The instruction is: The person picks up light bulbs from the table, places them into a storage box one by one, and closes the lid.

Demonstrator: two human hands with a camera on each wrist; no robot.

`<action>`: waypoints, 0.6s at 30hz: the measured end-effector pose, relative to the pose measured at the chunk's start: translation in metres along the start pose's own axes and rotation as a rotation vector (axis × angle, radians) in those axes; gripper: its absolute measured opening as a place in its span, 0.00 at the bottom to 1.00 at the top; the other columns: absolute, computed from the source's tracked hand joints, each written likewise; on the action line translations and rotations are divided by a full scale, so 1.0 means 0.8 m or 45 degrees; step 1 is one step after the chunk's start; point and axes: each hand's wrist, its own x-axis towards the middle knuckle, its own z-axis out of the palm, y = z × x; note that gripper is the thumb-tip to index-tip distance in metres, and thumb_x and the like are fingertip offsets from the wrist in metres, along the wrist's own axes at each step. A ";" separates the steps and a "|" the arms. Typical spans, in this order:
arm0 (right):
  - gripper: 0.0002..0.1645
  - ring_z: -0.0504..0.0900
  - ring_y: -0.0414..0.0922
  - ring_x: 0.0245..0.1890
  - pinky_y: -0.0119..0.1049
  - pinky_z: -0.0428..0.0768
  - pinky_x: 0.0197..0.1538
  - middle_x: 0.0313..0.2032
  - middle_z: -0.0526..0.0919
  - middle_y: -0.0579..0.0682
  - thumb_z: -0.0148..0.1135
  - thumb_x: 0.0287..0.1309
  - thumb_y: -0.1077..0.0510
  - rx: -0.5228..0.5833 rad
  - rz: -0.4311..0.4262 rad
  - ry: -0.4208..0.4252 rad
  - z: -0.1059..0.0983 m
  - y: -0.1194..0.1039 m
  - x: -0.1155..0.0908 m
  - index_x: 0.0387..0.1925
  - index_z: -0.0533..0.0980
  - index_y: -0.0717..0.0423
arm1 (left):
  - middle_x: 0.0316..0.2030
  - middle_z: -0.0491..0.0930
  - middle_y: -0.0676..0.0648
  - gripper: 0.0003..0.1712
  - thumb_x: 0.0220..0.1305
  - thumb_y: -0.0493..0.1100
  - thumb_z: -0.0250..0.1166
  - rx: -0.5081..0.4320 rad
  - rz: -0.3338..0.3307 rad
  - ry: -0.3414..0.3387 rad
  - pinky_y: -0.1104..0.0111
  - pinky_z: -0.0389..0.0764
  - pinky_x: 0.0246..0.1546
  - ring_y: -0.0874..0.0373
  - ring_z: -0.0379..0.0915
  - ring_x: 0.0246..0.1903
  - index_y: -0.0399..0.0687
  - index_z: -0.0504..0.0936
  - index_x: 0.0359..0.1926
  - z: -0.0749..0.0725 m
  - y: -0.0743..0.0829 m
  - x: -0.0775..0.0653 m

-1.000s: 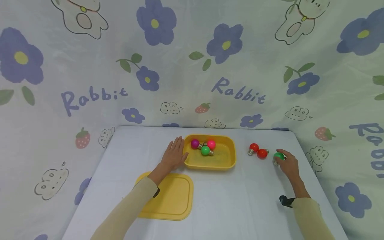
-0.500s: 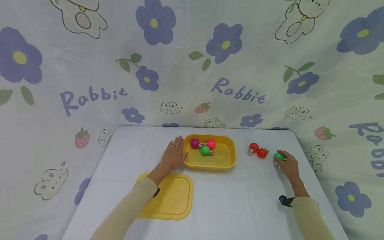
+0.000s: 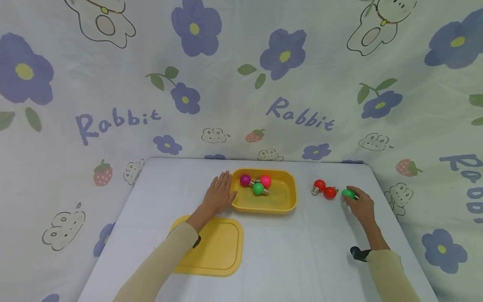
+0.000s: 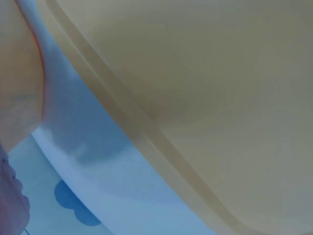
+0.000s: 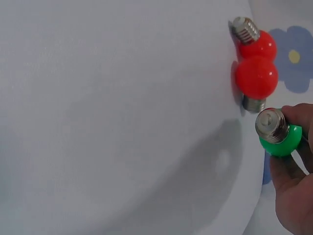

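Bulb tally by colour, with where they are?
Red round bulbs with metal screw bases: 2, on the white table
Green round bulbs: 2, one in the yellow rectangular tub, one held by the right hand
Purple round bulb: 1, in the tub
Pink round bulb: 1, in the tub
Total: 6

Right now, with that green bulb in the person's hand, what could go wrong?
The green bulb is round and pinched in the right hand, so it might slip. Two red bulbs lie close by; a brush from the hand could roll them. Three bulbs sit bunched in the yellow container, so one dropped in could knock against them.
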 end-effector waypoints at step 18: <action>0.26 0.71 0.64 0.63 0.55 0.73 0.59 0.61 0.75 0.66 0.64 0.63 0.68 0.117 -0.362 -0.010 0.010 -0.080 -0.020 0.62 0.73 0.67 | 0.77 0.43 0.36 0.42 0.78 0.58 0.42 -0.005 0.008 0.013 0.54 0.38 0.74 0.44 0.36 0.76 0.32 0.46 0.77 0.000 -0.001 0.000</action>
